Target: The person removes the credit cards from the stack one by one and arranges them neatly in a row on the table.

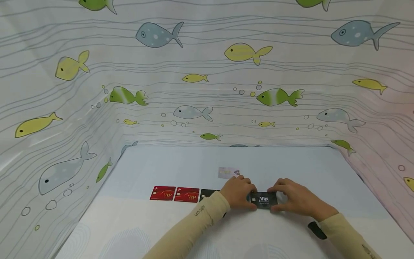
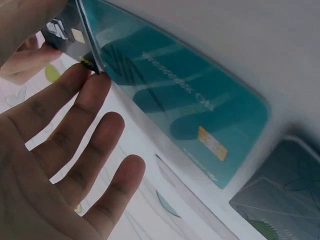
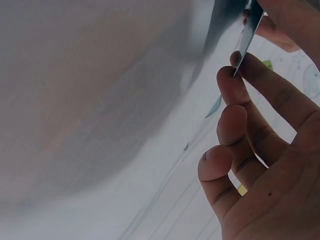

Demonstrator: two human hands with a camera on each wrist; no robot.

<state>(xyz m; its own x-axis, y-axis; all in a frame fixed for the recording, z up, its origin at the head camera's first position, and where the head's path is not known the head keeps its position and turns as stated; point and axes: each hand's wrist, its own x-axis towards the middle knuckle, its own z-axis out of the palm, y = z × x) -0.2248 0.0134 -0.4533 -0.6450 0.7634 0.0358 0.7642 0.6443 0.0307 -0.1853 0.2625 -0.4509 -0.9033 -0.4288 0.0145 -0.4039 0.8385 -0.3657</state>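
Low over the table, a black card [image 1: 264,200] marked "Vip" is held between both hands. My left hand [image 1: 237,192] pinches its left edge between thumb and fingers, while my right hand [image 1: 299,199] grips the opposite edge the same way. The right wrist view catches this card [image 3: 250,40] nearly edge-on. A teal card [image 2: 200,100] with a gold chip lies under and beside the left fingers; the head view mostly hides it behind that hand. Left of it sits another dark card [image 1: 208,194], partly covered by the left forearm.
Two red VIP cards [image 1: 162,193] lie side by side at the left end of the row. Behind the left hand is a pale card [image 1: 226,172]. A fish-patterned curtain [image 1: 207,72] surrounds the white table [image 1: 155,162] at the back and sides.
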